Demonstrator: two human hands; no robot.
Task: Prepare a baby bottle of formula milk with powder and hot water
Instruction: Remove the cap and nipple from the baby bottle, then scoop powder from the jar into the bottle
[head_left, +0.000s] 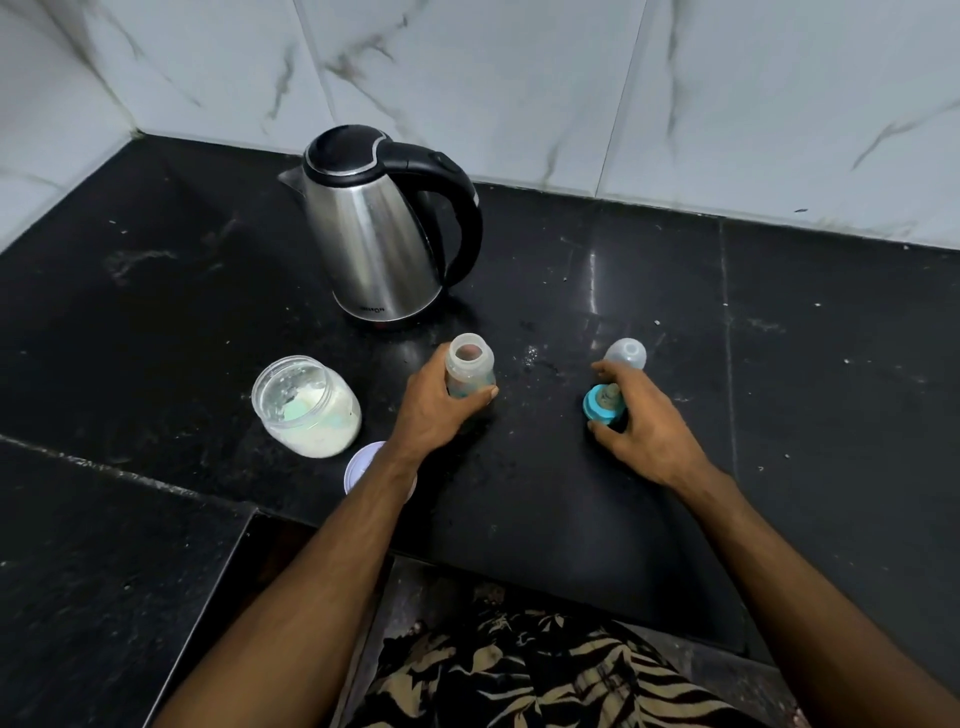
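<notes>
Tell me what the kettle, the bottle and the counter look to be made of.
Kettle: brushed steel body, judging by its soft streaky reflections; lid and handle look like glossy black plastic.
Bottle: probably clear plastic, since fingers show through its cloudy wall.
Counter: likely polished black stone, glossy with a light streak and visible slab seams.

Black stone bench (571, 519) w/ white specks, white marble-look wall tiles (519, 78) behind, patterned black-tan garment (519, 670) at bottom edge.
</notes>
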